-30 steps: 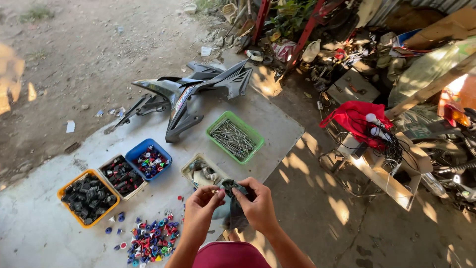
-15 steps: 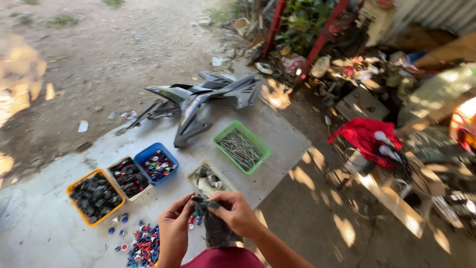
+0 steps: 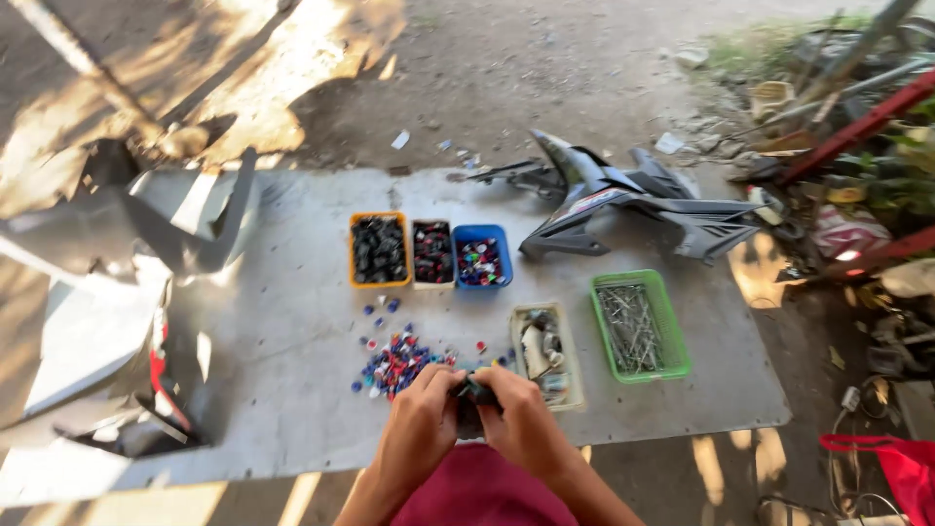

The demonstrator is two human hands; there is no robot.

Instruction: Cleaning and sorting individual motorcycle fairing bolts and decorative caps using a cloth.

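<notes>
Beyond both hands a grey slab (image 3: 292, 292) on the ground carries a dark motorcycle fairing (image 3: 623, 200) far ahead to the right, a green basket of nails (image 3: 672, 341) nearer on the right, 3 small bins (image 3: 431, 253) ahead, and a loose heap of coloured caps (image 3: 399, 360) just in front of the left hand (image 3: 421, 429). A small dark part (image 3: 475, 392) is pinched between the left hand and the right hand (image 3: 521, 424), fingers pressed closed around it, just above the red-clad lap. It is judged light, stiff and hard, best gripped by its edges with the fingertips.

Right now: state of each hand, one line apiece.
Left hand: closed on the small dark part.
Right hand: closed on the same part.
</notes>
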